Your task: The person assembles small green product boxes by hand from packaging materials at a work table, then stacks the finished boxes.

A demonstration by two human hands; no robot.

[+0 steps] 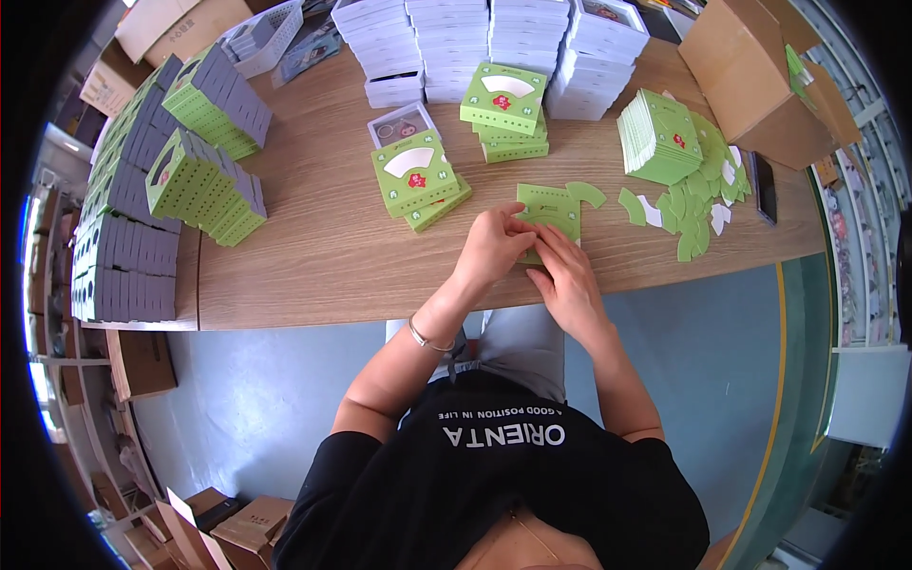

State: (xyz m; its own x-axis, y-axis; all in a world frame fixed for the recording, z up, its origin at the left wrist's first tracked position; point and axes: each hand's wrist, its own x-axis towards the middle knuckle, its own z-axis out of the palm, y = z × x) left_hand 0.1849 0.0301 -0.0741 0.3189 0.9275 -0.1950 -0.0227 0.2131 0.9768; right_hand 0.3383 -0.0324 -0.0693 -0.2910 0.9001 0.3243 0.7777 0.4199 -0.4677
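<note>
A flat green printed card sleeve [553, 201] lies on the table in front of me, partly covered by my fingers. My left hand [494, 245] bends its fingers onto the sleeve's left side, the fingertips pinched close together. On the near right part of the sleeve, my right hand [568, 277] has its fingers pressed together, touching those of the left. What lies right under the fingertips is hidden. A loose green arc-shaped cutout [586, 194] rests at the sleeve's upper right corner. To the left, a green box with a fan-shaped window [415, 173] sits on another green box [439, 204].
Beyond are stacked green boxes [503, 99], an open white box [403, 125] and piles of white boxes [446, 43]. At right are a stack of flat sleeves [661, 138], scattered cutouts [689, 211], a phone [763, 188] and a carton [750, 81]. Packed boxes [123, 228] stand left.
</note>
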